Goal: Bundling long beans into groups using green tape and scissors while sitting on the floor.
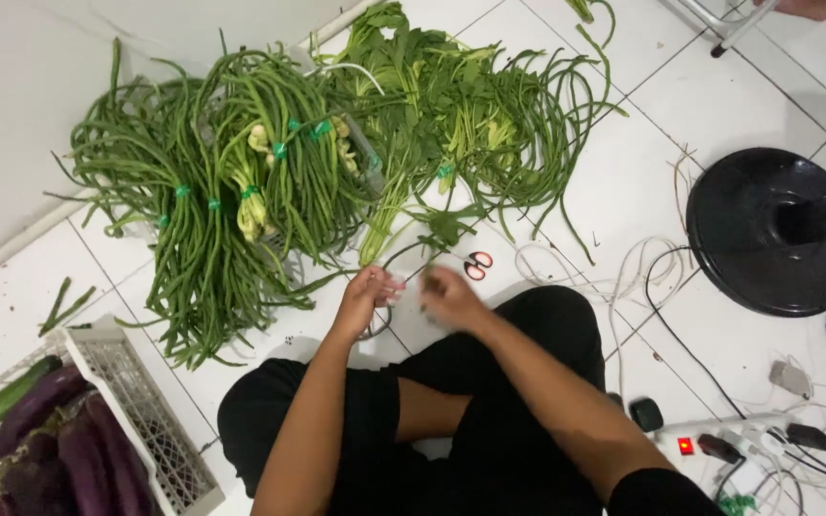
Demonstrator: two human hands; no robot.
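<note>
Two hands, the left hand point(367, 291) and the right hand point(448, 297), are close together above the white tiled floor point(719, 105), both pinching a thin green long bean point(402, 263) between them. To do it well, I think a firm grip near the end helps. Red-handled small scissors point(477, 265) lie just beside, with tied bundles of long green beans point(231, 191) and a white plastic crate point(136, 401) of purple eggplants point(69, 440) farther away.

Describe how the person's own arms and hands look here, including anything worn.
Both forearms are bare from elbow to wrist. The left hand and right hand wear no gloves; no watch, bracelet or ring is visible. A black sleeve edge shows on the right upper arm. The right hand is slightly blurred.
</note>
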